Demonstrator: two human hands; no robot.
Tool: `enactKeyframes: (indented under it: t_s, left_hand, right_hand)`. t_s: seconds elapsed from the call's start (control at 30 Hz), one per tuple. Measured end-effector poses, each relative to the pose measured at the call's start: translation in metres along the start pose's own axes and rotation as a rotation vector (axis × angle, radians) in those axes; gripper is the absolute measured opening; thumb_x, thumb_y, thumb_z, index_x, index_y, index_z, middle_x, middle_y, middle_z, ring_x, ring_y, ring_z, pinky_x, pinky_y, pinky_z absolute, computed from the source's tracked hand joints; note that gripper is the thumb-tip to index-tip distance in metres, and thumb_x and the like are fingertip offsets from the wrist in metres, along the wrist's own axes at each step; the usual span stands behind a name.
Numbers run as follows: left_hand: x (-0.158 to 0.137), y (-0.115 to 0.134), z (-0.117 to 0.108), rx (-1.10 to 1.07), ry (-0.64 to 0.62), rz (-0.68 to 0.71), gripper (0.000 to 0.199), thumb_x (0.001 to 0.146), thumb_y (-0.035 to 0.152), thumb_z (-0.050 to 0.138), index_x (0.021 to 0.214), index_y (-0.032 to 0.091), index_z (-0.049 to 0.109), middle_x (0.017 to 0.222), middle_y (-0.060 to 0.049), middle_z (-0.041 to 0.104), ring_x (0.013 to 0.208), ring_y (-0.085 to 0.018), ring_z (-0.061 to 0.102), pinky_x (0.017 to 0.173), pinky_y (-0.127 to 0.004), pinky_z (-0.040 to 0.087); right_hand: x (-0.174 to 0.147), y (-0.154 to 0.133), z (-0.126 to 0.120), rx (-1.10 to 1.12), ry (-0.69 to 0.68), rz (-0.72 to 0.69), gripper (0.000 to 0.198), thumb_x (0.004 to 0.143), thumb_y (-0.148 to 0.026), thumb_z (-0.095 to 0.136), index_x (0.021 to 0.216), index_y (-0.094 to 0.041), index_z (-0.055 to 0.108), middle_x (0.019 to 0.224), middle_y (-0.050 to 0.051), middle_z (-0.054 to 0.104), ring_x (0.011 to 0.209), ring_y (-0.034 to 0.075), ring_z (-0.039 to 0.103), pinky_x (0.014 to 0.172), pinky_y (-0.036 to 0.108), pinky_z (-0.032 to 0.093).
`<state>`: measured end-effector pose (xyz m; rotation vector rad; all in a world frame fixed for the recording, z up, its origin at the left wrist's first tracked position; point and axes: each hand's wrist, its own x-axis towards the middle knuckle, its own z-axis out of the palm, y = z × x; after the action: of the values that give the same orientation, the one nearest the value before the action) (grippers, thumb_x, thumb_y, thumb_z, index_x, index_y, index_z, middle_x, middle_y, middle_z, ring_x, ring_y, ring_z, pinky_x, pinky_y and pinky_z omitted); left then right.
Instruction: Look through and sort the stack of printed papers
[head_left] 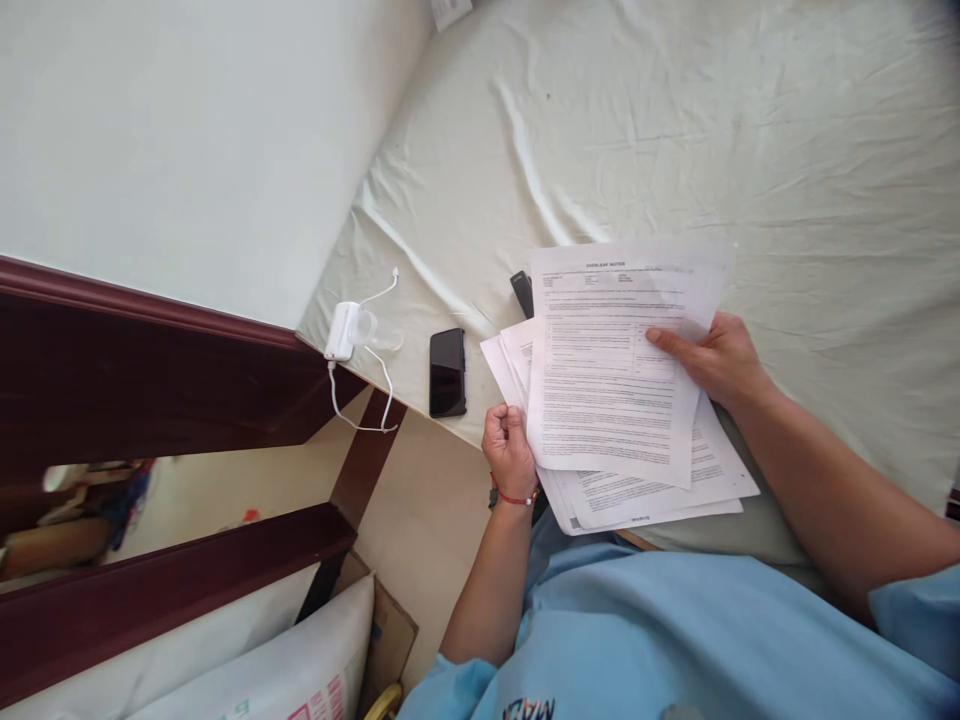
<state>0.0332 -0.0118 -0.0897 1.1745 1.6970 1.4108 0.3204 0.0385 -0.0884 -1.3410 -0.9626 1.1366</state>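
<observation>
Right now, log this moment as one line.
left hand: grips paper stack | right hand: holds top sheet | phone: on bed

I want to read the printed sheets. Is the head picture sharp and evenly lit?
Head view: bright, soft daylight without hard shadows; the papers in both hands are slightly overexposed, their small print too fine to read; wide-angle bending shows at the edges; the top right corner darkens.

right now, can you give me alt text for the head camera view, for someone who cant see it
Seen from above, a person's left hand and right hand hold a stack of printed papers over a bed with a wrinkled pale sheet. To the left on the sheet lie a black phone and a white charger with its cable.
</observation>
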Motion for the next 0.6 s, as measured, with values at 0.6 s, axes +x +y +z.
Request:
enactKeyframes:
  t_s: [0.6]
  left_hand:
    - [-0.0004, 0.0070, 0.0026, 0.025, 0.010, -0.044, 0.049, 0.091, 0.068, 0.067, 0.090, 0.019, 0.067, 0.081, -0.002, 0.064, 0.077, -0.016, 0.057, 0.073, -0.027, 0.048]
  right_hand:
    - [-0.0024, -0.0075, 0.0026, 0.048, -0.027, 0.030, 0.034, 0.075, -0.055, 0.091, 0.097, -0.031, 0.082, 0.108, 0.003, 0.083, 0.106, 0.039, 0.078, 0.096, 0.059, 0.065]
